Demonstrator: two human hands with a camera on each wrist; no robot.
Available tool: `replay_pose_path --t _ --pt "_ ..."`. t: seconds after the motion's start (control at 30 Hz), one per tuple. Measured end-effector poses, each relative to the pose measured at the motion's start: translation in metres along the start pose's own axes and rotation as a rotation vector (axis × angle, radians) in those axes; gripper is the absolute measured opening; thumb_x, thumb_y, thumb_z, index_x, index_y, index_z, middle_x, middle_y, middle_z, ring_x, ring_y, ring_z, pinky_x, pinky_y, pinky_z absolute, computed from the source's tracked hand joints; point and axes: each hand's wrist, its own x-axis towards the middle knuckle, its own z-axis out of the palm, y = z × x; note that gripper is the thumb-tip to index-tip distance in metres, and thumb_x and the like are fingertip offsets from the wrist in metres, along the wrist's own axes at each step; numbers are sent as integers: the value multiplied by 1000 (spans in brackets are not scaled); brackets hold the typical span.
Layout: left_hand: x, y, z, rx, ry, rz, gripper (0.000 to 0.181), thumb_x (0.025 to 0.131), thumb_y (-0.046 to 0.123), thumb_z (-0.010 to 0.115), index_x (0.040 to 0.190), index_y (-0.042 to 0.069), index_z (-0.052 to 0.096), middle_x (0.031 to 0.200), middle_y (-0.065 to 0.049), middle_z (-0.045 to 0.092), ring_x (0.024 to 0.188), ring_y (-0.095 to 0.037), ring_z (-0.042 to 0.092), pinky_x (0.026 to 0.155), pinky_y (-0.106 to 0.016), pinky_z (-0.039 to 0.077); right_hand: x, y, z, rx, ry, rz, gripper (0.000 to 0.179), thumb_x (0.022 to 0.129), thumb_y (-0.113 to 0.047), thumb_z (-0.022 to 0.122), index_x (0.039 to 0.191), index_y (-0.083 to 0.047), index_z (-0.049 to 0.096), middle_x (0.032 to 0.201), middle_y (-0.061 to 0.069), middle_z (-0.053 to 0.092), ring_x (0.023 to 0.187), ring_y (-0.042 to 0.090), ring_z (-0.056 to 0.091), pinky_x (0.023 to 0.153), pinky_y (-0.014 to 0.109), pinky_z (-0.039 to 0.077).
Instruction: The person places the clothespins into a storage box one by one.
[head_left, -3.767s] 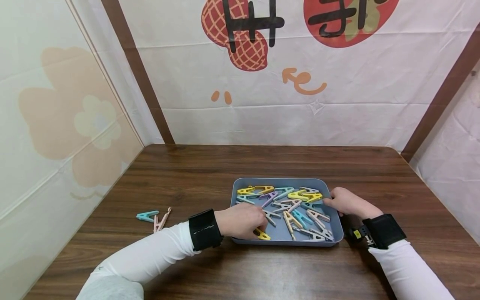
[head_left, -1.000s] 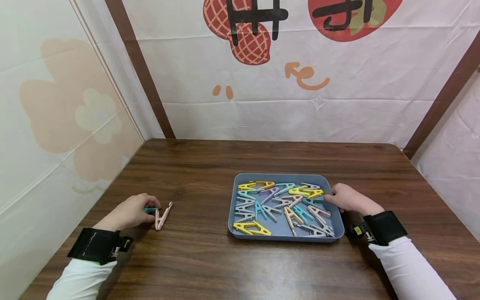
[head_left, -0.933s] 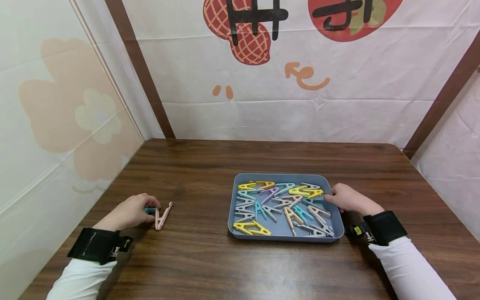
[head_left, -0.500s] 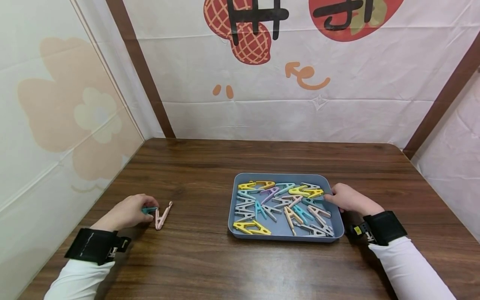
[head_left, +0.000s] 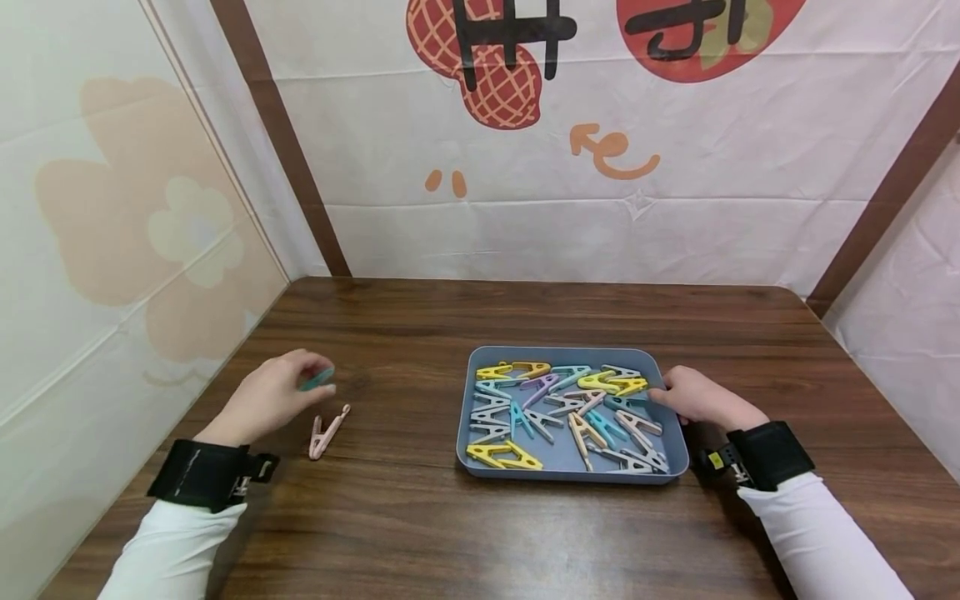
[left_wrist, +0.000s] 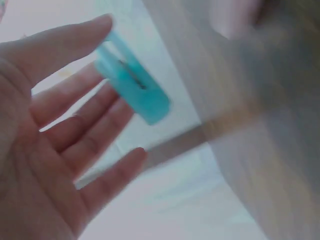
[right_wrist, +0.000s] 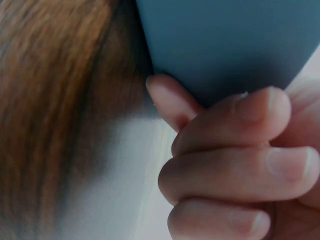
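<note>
Pinched between thumb and fingers of my left hand (head_left: pixel 270 396) is a teal clothespin (head_left: pixel 318 379), held above the table's left side. The left wrist view shows that clothespin (left_wrist: pixel 135 82) near the thumb tip, with the other fingers spread behind it. A pink clothespin (head_left: pixel 327 433) lies on the table just right of and below this hand. My right hand (head_left: pixel 701 396) holds the right wall of a blue-grey tray (head_left: pixel 555 477). In the right wrist view, curled fingers (right_wrist: pixel 235 170) sit against the tray's side (right_wrist: pixel 220 45). Several clothespins in yellow, teal, grey, pink and purple lie in the tray.
The brown wooden table (head_left: pixel 405 350) extends around the tray and backs onto a white printed curtain (head_left: pixel 375 167). Another curtain (head_left: pixel 112 250) hangs along the left side.
The left hand went from the tray to the table's left, took the teal clothespin there, and has lifted it. A yellow clothespin lies in the tray's near-left corner. The right hand stays at the tray.
</note>
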Motion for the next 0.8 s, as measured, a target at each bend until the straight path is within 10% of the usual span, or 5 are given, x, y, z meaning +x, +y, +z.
replay_pose_path --t 0.3,0.6,0.8 --pt "48 73 7 -32 44 216 28 82 17 80 105 5 69 94 -2 66 84 -20 63 73 -41 50 1 1 1 8 1 7 26 97 -19 55 81 -2 65 52 -2 45 44 11 47 49 26 37" --pt "71 157 26 47 -81 546 30 82 27 80 104 10 70 95 0 65 80 -12 59 71 -29 49 -1 -1 0 3 5 -3 28 97 -18 55 74 -4 62 50 -2 45 44 10 46 49 26 37" --pt "77 202 47 93 -289 706 32 85 26 77 111 10 69 105 -1 67 91 -12 61 78 -27 49 0 0 -1 12 -5 12 27 98 -19 55 79 -3 64 51 -2 45 45 11 46 50 26 36"
